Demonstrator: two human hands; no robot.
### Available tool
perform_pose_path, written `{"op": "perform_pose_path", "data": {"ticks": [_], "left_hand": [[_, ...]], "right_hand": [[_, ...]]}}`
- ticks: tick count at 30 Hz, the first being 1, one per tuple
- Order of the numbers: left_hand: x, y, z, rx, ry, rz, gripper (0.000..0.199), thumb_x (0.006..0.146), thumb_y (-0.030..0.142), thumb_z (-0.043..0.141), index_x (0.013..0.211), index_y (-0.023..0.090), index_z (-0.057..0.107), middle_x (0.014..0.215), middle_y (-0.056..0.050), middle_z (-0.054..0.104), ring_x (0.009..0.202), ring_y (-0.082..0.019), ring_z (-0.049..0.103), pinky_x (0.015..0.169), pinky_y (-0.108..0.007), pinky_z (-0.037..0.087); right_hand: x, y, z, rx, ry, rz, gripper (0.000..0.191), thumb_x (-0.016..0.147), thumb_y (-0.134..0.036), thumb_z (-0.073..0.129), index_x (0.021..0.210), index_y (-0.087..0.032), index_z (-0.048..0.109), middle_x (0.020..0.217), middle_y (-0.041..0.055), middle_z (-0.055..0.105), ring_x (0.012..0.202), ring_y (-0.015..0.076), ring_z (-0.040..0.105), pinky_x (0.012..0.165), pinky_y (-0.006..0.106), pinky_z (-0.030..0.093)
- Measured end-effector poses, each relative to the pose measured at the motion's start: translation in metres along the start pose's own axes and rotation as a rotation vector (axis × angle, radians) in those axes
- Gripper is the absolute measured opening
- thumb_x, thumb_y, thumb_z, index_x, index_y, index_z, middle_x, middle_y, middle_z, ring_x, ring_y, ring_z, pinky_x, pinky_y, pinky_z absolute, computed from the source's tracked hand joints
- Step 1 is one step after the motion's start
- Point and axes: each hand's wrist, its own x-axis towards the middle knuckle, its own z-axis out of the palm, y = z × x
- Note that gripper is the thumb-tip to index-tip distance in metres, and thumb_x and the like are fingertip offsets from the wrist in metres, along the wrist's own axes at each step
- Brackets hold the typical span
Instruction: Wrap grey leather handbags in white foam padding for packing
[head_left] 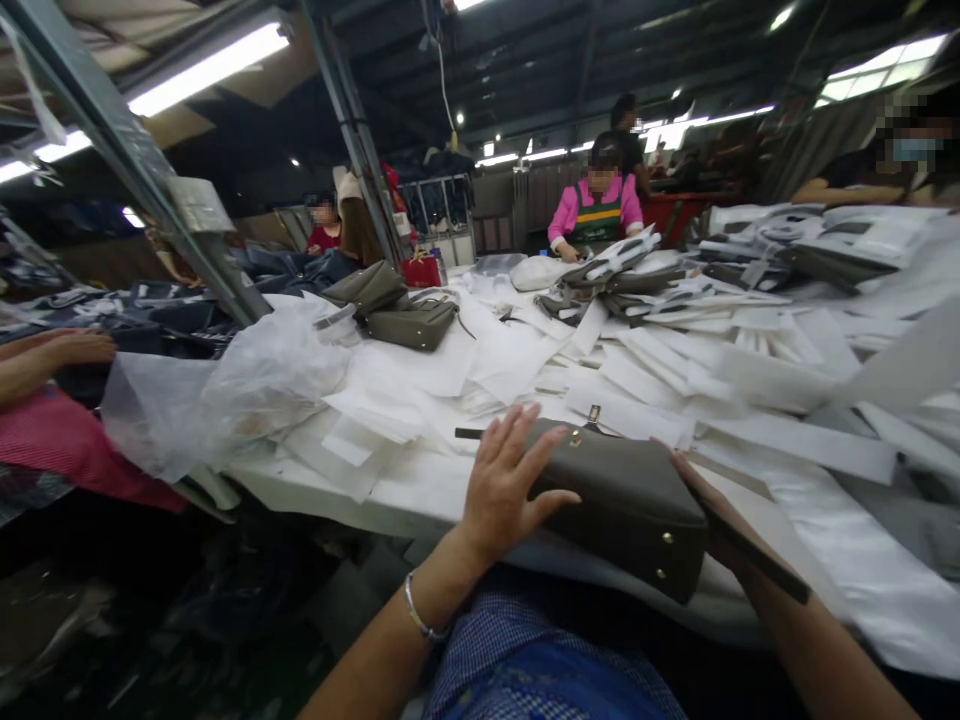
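A dark olive handbag (615,495) lies tipped over at the table's near edge, close to my body, with small gold studs and a gold clasp showing. My left hand (506,485) rests against its left end, fingers spread and stretched out. At the bag's right end is my right hand (709,500), partly hidden by the bag and its dark strap (757,555). The fingers of that hand lie mostly behind the bag, so their grip does not show.
White paper sheets (750,370) cover much of the table. More olive bags (412,320) lie beyond my left hand, beside crumpled clear plastic (262,370). A co-worker in pink (600,205) is across the table; another person's hand (82,347) shows at far left.
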Motion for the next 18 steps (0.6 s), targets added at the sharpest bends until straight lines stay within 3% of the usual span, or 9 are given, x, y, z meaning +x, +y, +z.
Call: {"op": "perform_pose_path", "data": {"ticks": [2,5,8,12,14,16,18], "left_hand": [[-0.014,-0.020,0.010,0.033,-0.234,-0.086,0.087,0.076,0.067,0.071,0.147,0.025,0.044,0.154,-0.014,0.042,0.145,-0.034,0.036,0.117,-0.058,0.031],[-0.036,-0.031,0.027,-0.024,-0.410,-0.098,0.075,0.079,0.069,0.066,0.140,0.027,0.054,0.143,-0.010,0.057,0.136,-0.032,0.049,0.118,-0.056,0.031],[-0.049,-0.026,0.034,-0.050,-0.355,-0.091,0.065,0.084,0.069,0.059,0.133,0.027,0.061,0.137,-0.008,0.062,0.131,-0.030,0.055,0.117,-0.054,0.032],[-0.057,-0.017,0.032,-0.033,-0.259,-0.052,0.061,0.089,0.067,0.054,0.135,0.026,0.060,0.137,-0.009,0.062,0.129,-0.030,0.056,0.114,-0.051,0.036],[-0.060,-0.016,0.029,0.017,-0.252,-0.040,0.062,0.090,0.063,0.055,0.140,0.026,0.055,0.140,-0.010,0.059,0.132,-0.031,0.053,0.115,-0.052,0.036],[-0.061,-0.017,0.025,0.071,-0.301,-0.037,0.066,0.088,0.060,0.062,0.144,0.026,0.050,0.144,-0.010,0.056,0.135,-0.031,0.050,0.115,-0.053,0.034],[-0.057,-0.022,0.022,0.112,-0.389,-0.044,0.071,0.085,0.053,0.069,0.147,0.027,0.045,0.148,-0.010,0.051,0.137,-0.032,0.048,0.115,-0.053,0.035]], "right_hand": [[-0.001,0.005,-0.011,-0.050,0.045,0.114,0.075,0.085,-0.067,0.059,0.142,-0.020,0.052,0.147,0.0147,0.052,0.133,0.0340,0.051,0.106,0.048,0.046],[-0.010,0.002,-0.010,0.043,0.051,0.221,0.078,0.089,-0.066,0.054,0.151,-0.021,0.040,0.144,0.0171,0.054,0.131,0.0318,0.054,0.109,0.047,0.042],[-0.016,-0.023,0.007,0.158,-0.023,0.114,0.072,0.094,-0.064,0.047,0.152,-0.023,0.036,0.132,0.0156,0.065,0.119,0.0295,0.063,0.106,0.047,0.046],[-0.002,-0.057,0.016,0.111,-0.210,-0.178,0.068,0.094,-0.060,0.052,0.151,-0.027,0.039,0.137,0.0103,0.062,0.125,0.0276,0.059,0.107,0.045,0.044],[0.015,-0.058,0.005,-0.031,-0.204,-0.156,0.071,0.092,-0.059,0.055,0.153,-0.025,0.037,0.136,0.0114,0.062,0.126,0.0284,0.058,0.107,0.046,0.044],[0.030,-0.048,-0.014,-0.240,-0.075,-0.011,0.077,0.089,-0.057,0.061,0.152,-0.020,0.039,0.128,0.0155,0.067,0.116,0.0311,0.064,0.102,0.049,0.047],[0.033,-0.039,-0.032,-0.480,0.061,0.080,0.072,0.085,-0.053,0.066,0.144,-0.013,0.052,0.116,0.0186,0.072,0.104,0.0338,0.069,0.098,0.052,0.050]]}}
